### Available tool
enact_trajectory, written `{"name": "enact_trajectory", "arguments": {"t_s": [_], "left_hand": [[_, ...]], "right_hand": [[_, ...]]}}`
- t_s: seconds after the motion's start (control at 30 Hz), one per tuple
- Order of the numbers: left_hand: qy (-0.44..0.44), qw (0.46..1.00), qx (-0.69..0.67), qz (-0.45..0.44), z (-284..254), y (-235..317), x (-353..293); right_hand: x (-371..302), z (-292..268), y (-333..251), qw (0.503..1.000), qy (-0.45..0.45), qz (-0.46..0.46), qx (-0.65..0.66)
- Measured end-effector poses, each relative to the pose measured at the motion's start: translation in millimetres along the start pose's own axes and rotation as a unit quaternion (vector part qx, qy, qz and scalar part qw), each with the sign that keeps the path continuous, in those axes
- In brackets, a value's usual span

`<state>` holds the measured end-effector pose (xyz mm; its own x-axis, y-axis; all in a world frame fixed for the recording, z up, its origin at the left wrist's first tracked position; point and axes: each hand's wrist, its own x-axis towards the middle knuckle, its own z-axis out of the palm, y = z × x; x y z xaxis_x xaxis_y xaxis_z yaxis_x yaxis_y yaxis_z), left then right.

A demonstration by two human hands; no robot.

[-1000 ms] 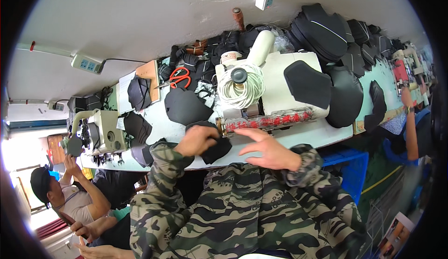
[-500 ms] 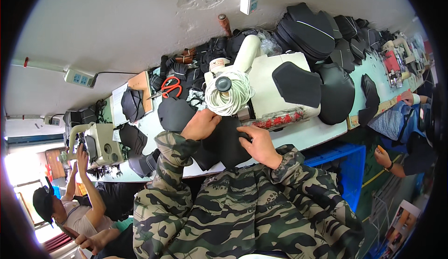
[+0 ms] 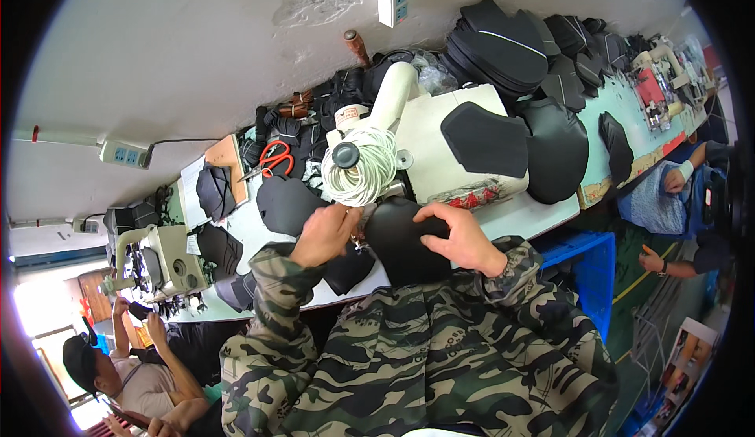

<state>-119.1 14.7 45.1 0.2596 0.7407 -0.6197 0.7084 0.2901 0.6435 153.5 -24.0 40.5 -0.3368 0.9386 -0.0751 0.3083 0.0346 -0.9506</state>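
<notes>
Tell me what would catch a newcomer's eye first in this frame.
Most striking is the white sewing machine at the centre of the long pale worktable, with a coil of white cord bunched at its near end. Just below it, the left hand and right hand, in camouflage sleeves, press on a black curved fabric piece. A tall stack of similar black pieces sits against the wall at upper right, and red-handled scissors lie to the left.
</notes>
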Motion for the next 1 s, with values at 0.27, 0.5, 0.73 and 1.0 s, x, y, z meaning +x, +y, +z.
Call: {"name": "enact_trajectory", "arguments": {"t_s": [0.27,0.5,0.73,1.0], "left_hand": [[0.178,0.979,0.012,0.097,25.9,-7.2,-3.1],[0.138,0.987,0.074,0.044,16.3,-3.4,15.4],[0.153,0.968,0.004,0.197,28.3,7.2,29.1],[-0.062,0.992,0.063,0.092,-2.9,-11.1,13.6]], "right_hand": [[-10.0,60.7,13.3,0.994,-0.013,0.086,0.07],[-4.6,63.4,15.0,0.989,0.014,0.116,0.089],[-11.6,47.9,21.0,0.99,0.046,0.109,0.074],[-20.5,48.3,15.9,0.975,0.057,0.17,0.13]]}}
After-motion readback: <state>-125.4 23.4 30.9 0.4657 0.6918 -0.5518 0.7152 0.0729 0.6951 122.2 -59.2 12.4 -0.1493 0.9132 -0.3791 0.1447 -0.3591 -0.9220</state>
